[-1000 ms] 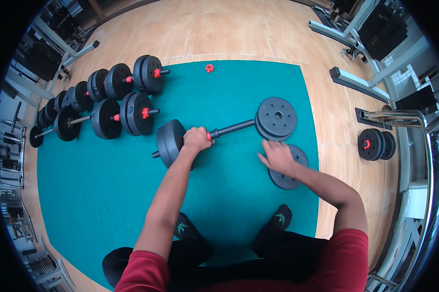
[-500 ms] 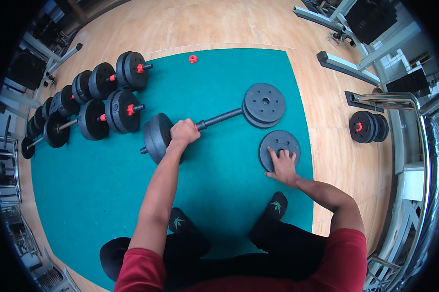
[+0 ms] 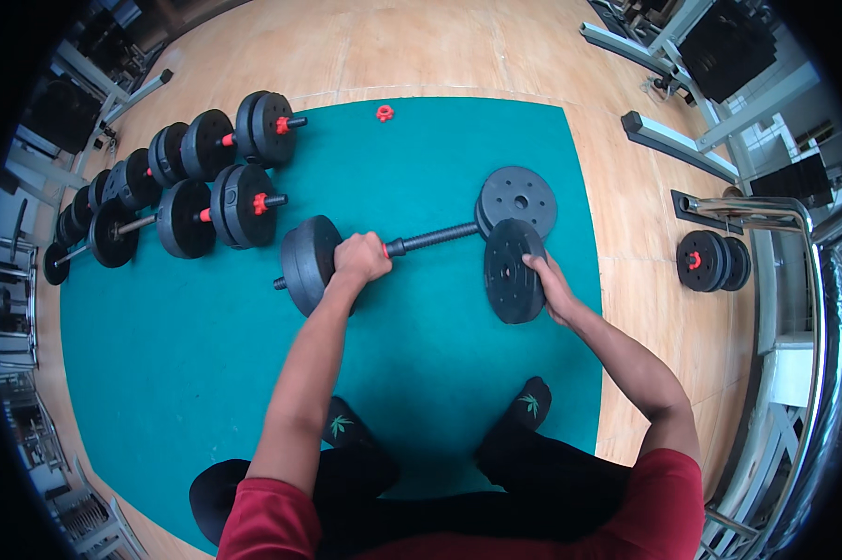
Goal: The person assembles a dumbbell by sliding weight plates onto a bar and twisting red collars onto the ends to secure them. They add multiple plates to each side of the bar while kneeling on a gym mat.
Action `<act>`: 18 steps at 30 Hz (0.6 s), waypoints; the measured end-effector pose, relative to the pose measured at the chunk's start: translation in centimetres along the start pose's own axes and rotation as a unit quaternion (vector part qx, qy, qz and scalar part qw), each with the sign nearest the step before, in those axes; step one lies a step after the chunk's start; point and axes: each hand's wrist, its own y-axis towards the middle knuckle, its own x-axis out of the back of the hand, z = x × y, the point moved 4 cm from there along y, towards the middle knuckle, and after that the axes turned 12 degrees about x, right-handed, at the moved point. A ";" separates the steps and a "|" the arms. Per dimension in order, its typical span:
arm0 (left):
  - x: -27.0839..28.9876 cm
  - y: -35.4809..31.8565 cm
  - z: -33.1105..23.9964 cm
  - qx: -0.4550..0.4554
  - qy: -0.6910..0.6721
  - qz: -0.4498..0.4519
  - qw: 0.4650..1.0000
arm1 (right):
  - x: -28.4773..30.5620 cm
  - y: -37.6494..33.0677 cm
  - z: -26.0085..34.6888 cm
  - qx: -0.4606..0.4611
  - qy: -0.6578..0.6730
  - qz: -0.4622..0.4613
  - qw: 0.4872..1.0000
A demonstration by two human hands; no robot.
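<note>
A black dumbbell bar lies across the teal mat. My left hand grips the bar beside the black plates mounted on its left end. My right hand holds a loose black weight plate tipped up on its edge, close to the bar's bare right end. A second black plate lies flat on the mat just behind it.
Several assembled dumbbells with red collars line the mat's left side. A red collar lies at the far edge. Another dumbbell rests on the wooden floor at the right, near metal machine frames. My feet are near the mat's front.
My right hand has lifted the loose plate from lying flat on the mat to standing on its edge near the bar's right end. My left hand kept its grip on the bar.
</note>
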 end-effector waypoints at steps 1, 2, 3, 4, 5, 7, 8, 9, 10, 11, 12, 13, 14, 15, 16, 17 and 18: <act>-0.1 -0.3 -0.2 -0.005 0.005 0.006 1.000 | -0.8 0.5 0.0 0.000 -0.016 0.004 1.000; -0.2 -0.5 -0.3 -0.012 0.006 0.003 1.000 | -1.4 1.1 0.0 0.000 -0.033 0.008 0.999; -0.2 -0.7 -0.5 -0.014 0.011 0.005 1.000 | -1.8 1.7 0.0 0.001 -0.049 0.012 0.999; -0.3 -1.0 -0.5 -0.016 0.016 0.009 1.000 | -2.2 2.6 -0.2 0.019 -0.152 0.021 0.988; -0.3 -1.2 -0.4 -0.017 0.022 0.014 1.000 | -2.4 3.4 -0.2 0.031 -0.147 0.019 0.988; -1.1 -0.5 -0.1 -0.022 0.015 -0.013 1.000 | -2.9 4.9 0.2 0.055 -0.140 0.014 0.988; -1.2 -0.7 -0.3 -0.021 0.018 -0.014 1.000 | -2.9 5.5 0.5 0.056 -0.139 -0.001 0.989; -1.2 -0.8 -0.5 -0.021 0.020 -0.014 0.999 | -2.9 6.1 0.8 0.043 -0.127 -0.005 0.991; -1.3 -0.9 -0.6 -0.027 0.033 -0.005 0.999 | -2.9 6.6 1.2 0.032 -0.116 -0.007 0.993; -1.3 -0.9 -0.7 -0.026 0.035 -0.006 0.999 | -2.8 7.0 1.4 0.020 -0.105 -0.010 0.994; -1.3 -1.0 -0.8 -0.026 0.036 -0.006 0.999 | -3.0 7.2 1.6 0.036 -0.112 0.004 0.993; -1.4 -1.1 -0.9 -0.026 0.038 -0.004 0.999 | -3.4 7.2 1.7 0.076 -0.141 0.013 0.987; -1.4 -0.9 -1.1 -0.018 0.045 -0.005 0.999 | -4.1 7.2 1.7 0.116 -0.169 0.021 0.978; -1.2 -0.6 -1.2 -0.010 0.052 -0.005 0.999 | -4.7 7.3 1.7 0.156 -0.197 0.030 0.968; -1.2 -0.3 -1.6 -0.005 0.060 -0.003 0.998 | -4.7 7.9 0.6 0.180 -0.259 0.042 0.948; -1.3 -0.2 -1.3 -0.007 0.048 -0.004 0.999 | -6.3 7.3 1.4 0.158 -0.352 0.053 0.921; -1.4 -0.2 -0.8 -0.008 0.036 -0.004 0.999 | -7.9 7.1 1.5 0.140 -0.370 0.057 0.917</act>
